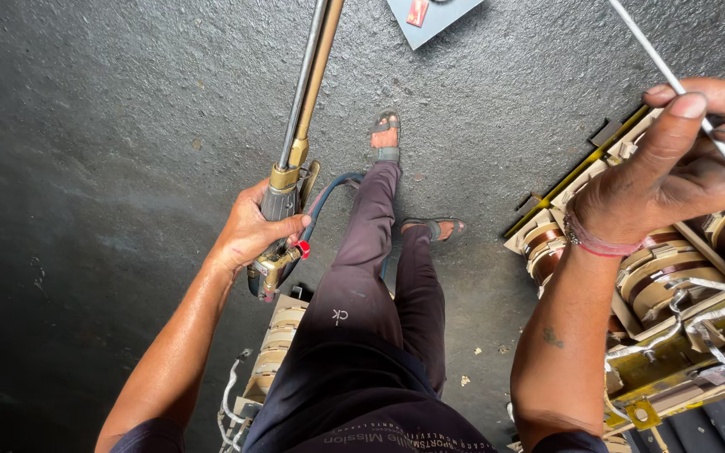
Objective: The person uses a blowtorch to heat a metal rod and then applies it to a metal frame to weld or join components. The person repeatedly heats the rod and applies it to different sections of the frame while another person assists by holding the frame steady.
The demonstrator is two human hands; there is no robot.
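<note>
Left hand (253, 231) wrapped tight around the grey handle of a gas torch (289, 176), fingers curled fully over the body, thumb lying along the side near a small red valve knob (303, 248). Torch held upright against the view, twin brass and steel tubes (316, 67) running off past the top edge; tip out of sight. Dark blue hose (333, 186) looping away from the handle's base, passing beside the thigh. Right hand (673, 168) pinched narrowly on a thin silvery rod (656, 59), thumb pressed over it, fingertips closing from the other side; rod slanting from the upper edge down past the knuckles toward the right edge. Red thread band (597, 245) around that wrist. Just below the right hand, a transformer core (673, 294) with copper-brown coils wound on pale formers, white sleeved leads tied across, yellowish metal frame along the bottom. A second stack of pale coil formers (274, 344) beside the left leg, with white wires trailing low. Dark maroon trousers (379, 277) and grey sandals (386, 134) in the middle. Rough dark grey concrete floor (111, 109) underneath everything, speckled and glossy in places. A grey plate with a red patch (430, 15) lying at the top edge.
</note>
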